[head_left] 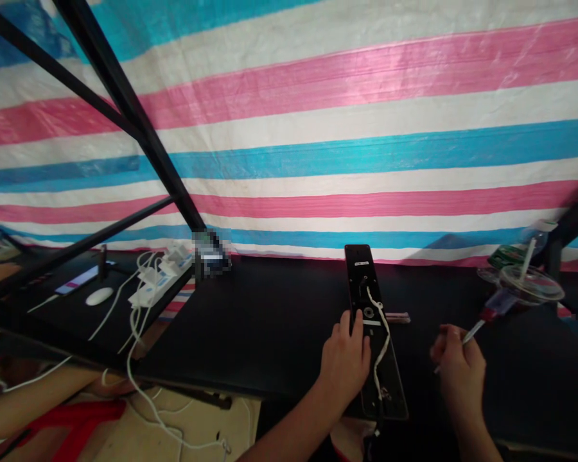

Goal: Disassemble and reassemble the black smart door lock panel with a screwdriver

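Note:
A long black panel [390, 385] lies lengthwise on the black table, with screws, small labels and a round fitting on its upward face. A white wrapped cable [384, 340] runs down the panel to a connector at the near end. My left hand [344, 359] rests on the panel's left side, fingers stretched out and touching its surface. To the right of the panel, my right hand [462, 366] is closed around the thin metal shaft of a screwdriver [491, 312]. Its reddish, see-through handle points up and away, and the shaft's tip shows below my fingers.
A small pinkish strip [397, 317] lies just right of the panel. A clear cup with a straw [530, 283] and a bottle [539, 234] stand at right. Leftward are a power strip [157, 285], white cables, a mouse [99, 296], a phone [84, 277], a black frame [158, 160] and another person's arm [43, 391].

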`<state>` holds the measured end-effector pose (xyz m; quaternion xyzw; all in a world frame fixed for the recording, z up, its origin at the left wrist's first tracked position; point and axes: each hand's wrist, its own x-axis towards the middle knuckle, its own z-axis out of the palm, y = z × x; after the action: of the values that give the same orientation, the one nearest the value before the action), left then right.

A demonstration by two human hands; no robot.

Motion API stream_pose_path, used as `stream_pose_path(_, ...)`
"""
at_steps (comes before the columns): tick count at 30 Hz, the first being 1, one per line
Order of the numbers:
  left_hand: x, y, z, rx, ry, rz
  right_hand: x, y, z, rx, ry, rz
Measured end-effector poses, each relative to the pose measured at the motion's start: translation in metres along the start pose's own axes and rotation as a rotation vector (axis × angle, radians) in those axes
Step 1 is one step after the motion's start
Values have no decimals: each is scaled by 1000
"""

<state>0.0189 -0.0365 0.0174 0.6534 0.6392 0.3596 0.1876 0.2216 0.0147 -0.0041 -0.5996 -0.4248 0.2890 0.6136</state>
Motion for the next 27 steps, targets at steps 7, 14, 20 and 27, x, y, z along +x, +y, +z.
stream_pose_path(7,-2,-13,9,-161,29,10,40,57,-62,-845,-231,-134)
stream_pose_path(14,-4,-23,15,-334,34,59,35,69,-63,-848,-263,-339)
stream_pose_path(20,-5,-27,16,-412,19,43,37,56,-45,-783,-105,-581)
stream_pose_path(27,-4,-27,14,-540,-54,-45,22,32,39,-338,-300,-480)
